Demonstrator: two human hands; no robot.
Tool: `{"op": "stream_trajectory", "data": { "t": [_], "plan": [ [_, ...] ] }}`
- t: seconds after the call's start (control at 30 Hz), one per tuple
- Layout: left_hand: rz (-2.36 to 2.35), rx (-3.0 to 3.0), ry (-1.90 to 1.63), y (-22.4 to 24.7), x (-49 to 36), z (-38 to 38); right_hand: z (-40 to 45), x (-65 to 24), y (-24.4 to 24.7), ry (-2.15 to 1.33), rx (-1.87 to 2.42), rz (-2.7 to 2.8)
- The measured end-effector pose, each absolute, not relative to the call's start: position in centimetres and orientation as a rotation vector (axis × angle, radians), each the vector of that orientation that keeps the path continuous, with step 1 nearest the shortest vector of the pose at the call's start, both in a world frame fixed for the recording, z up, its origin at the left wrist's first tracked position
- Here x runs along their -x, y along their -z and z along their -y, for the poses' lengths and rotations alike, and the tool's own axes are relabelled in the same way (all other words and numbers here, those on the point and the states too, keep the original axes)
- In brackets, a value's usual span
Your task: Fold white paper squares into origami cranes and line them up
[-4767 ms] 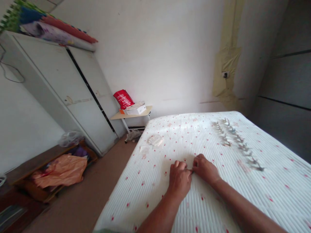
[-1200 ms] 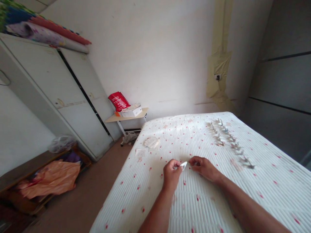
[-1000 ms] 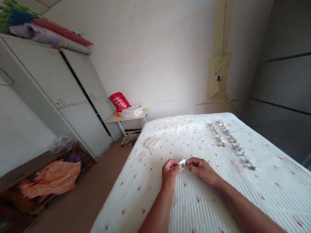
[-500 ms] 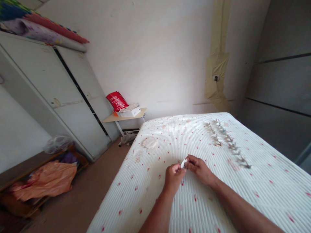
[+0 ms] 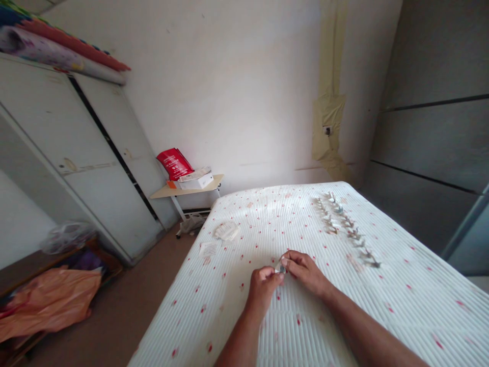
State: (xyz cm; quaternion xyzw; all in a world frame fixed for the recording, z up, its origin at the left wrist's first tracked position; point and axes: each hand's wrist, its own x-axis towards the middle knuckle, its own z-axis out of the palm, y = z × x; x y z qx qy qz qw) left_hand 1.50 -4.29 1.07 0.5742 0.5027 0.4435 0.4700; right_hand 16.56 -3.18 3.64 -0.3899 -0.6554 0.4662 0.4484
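Both my hands meet over the middle of a white mattress (image 5: 229,316) with red spots. Between my fingertips is a small folded paper piece (image 5: 281,267), whitish with a dark patch. My left hand (image 5: 263,285) pinches its left side, and my right hand (image 5: 303,270) pinches it from the right. Two rows of small folded paper pieces (image 5: 347,222) stand to the right. Farther left lie a round stack of printed paper (image 5: 226,231) and a square printed sheet (image 5: 208,248).
Beyond the mattress's far left corner is a small table (image 5: 162,192) with a red bag (image 5: 174,163) and a white box (image 5: 198,180). A grey cabinet (image 5: 95,153) and an orange bag (image 5: 53,298) are at the left. A grey wardrobe (image 5: 431,142) is at the right.
The view has turned slightly to the right, so things appear farther left. The paper piece has been turned between my fingers and now shows a dark patch. Both hands keep their pinch.
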Motion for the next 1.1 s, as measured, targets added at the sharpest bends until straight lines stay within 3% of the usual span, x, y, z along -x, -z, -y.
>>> {"op": "stream_trajectory", "data": {
  "t": [0.77, 1.1],
  "plan": [
    [-1.107, -1.447, -1.116, -1.6, -1.5, 4.3, 2.8, -16.2, -2.5, -1.339, 0.885, 1.553],
    [-1.19, -1.625, -1.108, -1.1, -1.0, 4.0, 2.5, -15.6, -2.1, -1.197, 0.981, 1.521]
  ]
}}
